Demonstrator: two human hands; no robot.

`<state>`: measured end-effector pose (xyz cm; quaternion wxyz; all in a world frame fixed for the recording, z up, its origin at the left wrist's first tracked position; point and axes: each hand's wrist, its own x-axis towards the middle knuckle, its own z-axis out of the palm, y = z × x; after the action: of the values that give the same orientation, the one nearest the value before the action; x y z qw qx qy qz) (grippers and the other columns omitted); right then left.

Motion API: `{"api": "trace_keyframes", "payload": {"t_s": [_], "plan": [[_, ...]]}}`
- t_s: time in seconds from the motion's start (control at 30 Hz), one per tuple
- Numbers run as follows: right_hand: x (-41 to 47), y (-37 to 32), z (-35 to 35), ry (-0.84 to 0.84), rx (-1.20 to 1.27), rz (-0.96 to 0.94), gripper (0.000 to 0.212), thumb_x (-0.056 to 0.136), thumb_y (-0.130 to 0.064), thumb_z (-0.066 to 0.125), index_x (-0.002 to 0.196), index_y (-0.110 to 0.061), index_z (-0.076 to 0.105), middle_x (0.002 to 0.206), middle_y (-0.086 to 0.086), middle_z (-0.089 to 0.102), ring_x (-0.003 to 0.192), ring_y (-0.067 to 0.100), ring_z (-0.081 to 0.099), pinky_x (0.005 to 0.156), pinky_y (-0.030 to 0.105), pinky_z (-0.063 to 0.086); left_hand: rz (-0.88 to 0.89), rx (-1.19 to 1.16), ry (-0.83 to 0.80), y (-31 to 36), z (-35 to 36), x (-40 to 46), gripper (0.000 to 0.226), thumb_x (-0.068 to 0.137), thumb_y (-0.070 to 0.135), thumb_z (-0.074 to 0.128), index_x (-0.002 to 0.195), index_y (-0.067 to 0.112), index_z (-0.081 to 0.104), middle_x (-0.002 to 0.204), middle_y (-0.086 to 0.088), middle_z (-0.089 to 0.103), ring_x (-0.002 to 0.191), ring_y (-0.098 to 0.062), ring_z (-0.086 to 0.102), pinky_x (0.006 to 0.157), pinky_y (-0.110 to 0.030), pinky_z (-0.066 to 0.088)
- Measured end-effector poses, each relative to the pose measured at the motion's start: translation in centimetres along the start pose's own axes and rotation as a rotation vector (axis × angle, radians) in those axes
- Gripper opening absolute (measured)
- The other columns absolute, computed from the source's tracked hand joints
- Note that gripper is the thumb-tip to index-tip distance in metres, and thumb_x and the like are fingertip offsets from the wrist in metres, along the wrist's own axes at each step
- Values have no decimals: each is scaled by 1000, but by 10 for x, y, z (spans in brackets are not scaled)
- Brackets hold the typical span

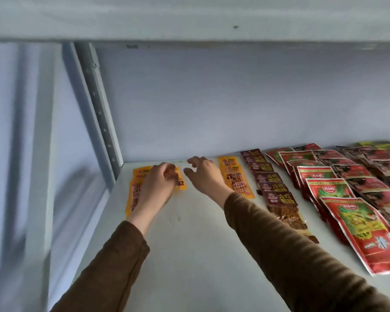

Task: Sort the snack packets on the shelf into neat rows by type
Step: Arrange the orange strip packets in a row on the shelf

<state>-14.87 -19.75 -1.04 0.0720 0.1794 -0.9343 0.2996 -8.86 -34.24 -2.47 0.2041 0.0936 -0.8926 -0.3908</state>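
On the white shelf (189, 244), my left hand (158, 185) rests on a small pile of orange snack packets (134, 192) near the back left corner, fingers curled round the top one. My right hand (203, 174) hovers just to the right of that pile, fingers loosely curled and holding nothing. A row of orange packets (235, 175) lies to the right of my right hand. Beside it runs a row of dark maroon packets (270, 183), then a row of red-and-green packets (338, 199), then darker red packets (369, 176) at the far right.
A perforated metal upright (97, 109) stands at the shelf's back left corner. The shelf above (189, 16) hangs overhead, and the back wall (234, 97) closes off the rear. Yellow-green packets (383, 145) lie at the far back right.
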Motion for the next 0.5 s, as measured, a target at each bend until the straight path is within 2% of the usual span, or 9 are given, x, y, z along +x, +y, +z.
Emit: {"api": "trace_keyframes", "payload": {"t_s": [0.1, 0.2, 0.27, 0.33, 0.43, 0.5], "plan": [[8, -16, 21, -70, -94, 47, 49, 99, -38, 51, 139, -10, 50, 136, 16, 54, 126, 36, 47, 101, 39, 38, -39, -44, 107, -24, -25, -10, 19, 92, 27, 65, 110, 25, 71, 111, 7, 71, 102, -16, 67, 81, -26, 46], [19, -34, 39, -107, -161, 78, 47, 96, -38, 53, 129, -4, 54, 132, 22, 50, 126, 41, 43, 101, 45, 36, -84, -50, 149, -41, -44, -14, 15, 93, 28, 66, 107, 28, 70, 111, 6, 69, 97, -14, 64, 80, -25, 46], [26, -41, 48, -133, -105, 177, 64, 92, -46, 54, 137, -1, 46, 138, 23, 47, 130, 39, 44, 104, 42, 38, -102, -70, 164, -47, -49, -15, 15, 93, 29, 66, 108, 28, 70, 111, 6, 68, 100, -15, 64, 87, -29, 47], [31, -42, 54, -167, -77, 235, 75, 90, -48, 59, 142, 2, 38, 140, 21, 50, 130, 36, 49, 104, 37, 41, -126, -122, 157, -46, -49, -17, 15, 94, 28, 65, 108, 28, 69, 110, 6, 68, 99, -15, 64, 85, -29, 47], [35, -39, 54, -180, -49, 292, 70, 87, -38, 65, 140, 0, 41, 138, 16, 55, 128, 31, 54, 101, 32, 44, -154, -220, 134, -42, -46, -19, 14, 95, 28, 64, 108, 28, 69, 107, 6, 68, 97, -14, 65, 80, -27, 46], [35, -35, 53, -173, -50, 316, 62, 85, -35, 67, 134, -3, 49, 134, 14, 59, 124, 30, 57, 97, 31, 46, -148, -256, 128, -40, -43, -20, 14, 95, 28, 64, 108, 27, 69, 107, 7, 67, 98, -12, 65, 81, -28, 46]]}}
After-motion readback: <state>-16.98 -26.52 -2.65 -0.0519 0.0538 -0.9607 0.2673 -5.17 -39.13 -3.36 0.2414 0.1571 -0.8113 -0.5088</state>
